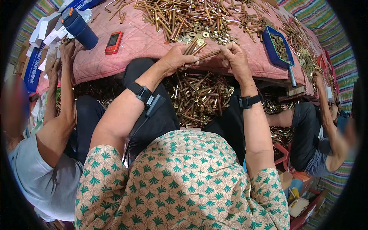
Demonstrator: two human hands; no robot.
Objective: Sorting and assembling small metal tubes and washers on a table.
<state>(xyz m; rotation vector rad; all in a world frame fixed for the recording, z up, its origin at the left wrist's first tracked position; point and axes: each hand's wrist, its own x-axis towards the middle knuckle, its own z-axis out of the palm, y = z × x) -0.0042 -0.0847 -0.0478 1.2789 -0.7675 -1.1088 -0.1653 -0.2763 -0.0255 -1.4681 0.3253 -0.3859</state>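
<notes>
Between my thumb and fingers, my left hand (177, 60) is closed on several long brass-coloured bolts (194, 47). One more bolt (209, 55) points sideways from it toward my right hand (235, 58). There my right fingertips pinch at that bolt's end; whether they also hold a small part is hidden. Both hands are above the table's near edge. Just beyond them lies a heap of brass-coloured bolts (180, 17), with loose flat washers (206, 34) along its near side. Below my hands, between my knees, is a mass of similar bolts (201, 97).
A pink quilted cloth (138, 28) covers the table. On it are a red phone-like device (114, 43), a dark blue tumbler (80, 28) and a blue scoop of small metal parts (276, 48). Co-workers sit at left (42, 165) and right (322, 142), near white boxes (48, 27) and more washers.
</notes>
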